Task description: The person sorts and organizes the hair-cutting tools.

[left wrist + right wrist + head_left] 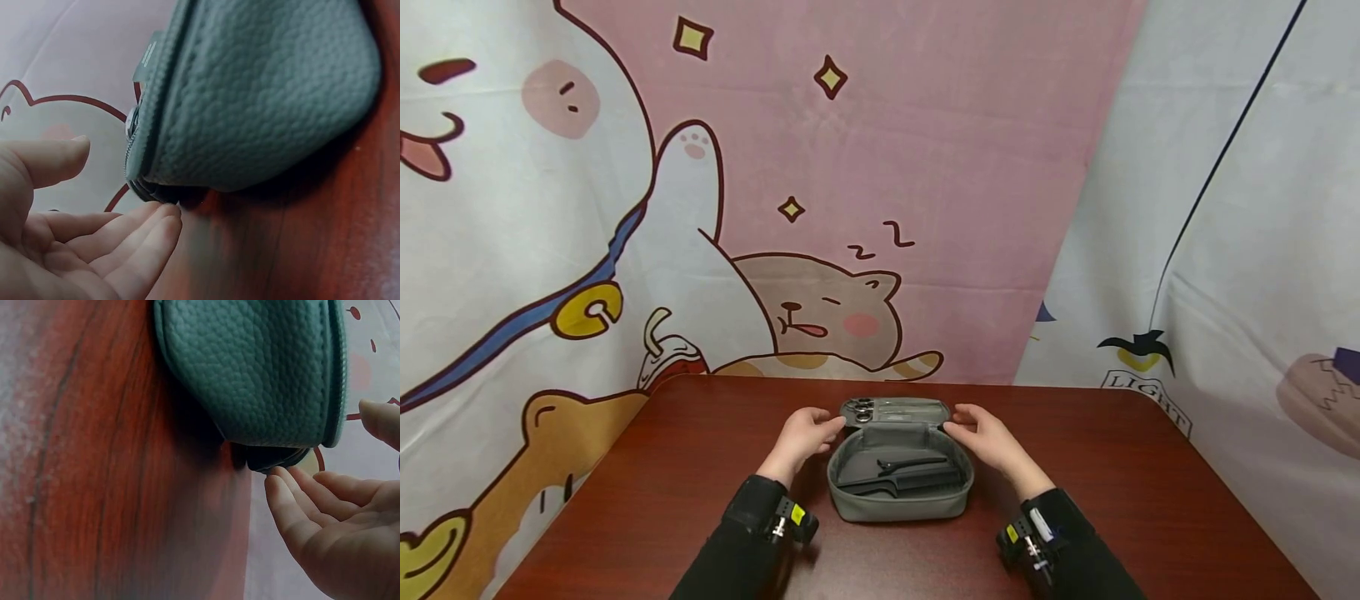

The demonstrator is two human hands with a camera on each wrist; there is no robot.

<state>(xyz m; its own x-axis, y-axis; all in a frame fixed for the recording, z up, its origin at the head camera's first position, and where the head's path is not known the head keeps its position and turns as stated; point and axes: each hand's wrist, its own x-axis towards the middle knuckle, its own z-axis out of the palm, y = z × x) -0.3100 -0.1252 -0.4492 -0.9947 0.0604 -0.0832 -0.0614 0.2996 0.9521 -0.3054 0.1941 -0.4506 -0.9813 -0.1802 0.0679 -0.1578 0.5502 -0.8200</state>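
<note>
A grey-green zip case (901, 508) with pebbled sides lies unzipped on the table, its lid (913, 409) folded back at the far side. Metal finger rings, apparently of scissors (863, 408), show at the left of the lid's clear pocket. Inside the case are a black comb-like tool (925, 480) and a slim black clip-like piece (910, 463). My left hand (808, 435) is at the lid's left end, fingertips (167, 215) touching its lower edge, thumb apart. Opposite it, my right hand (988, 437) has its fingertips (275, 481) at the lid's right end, thumb also apart.
The case stands on a dark red wooden table (700, 467), nearer its far edge than its side edges. Behind the table hangs a cartoon-printed cloth (970, 208). Each forearm wears a black sleeve and a wrist camera (793, 521).
</note>
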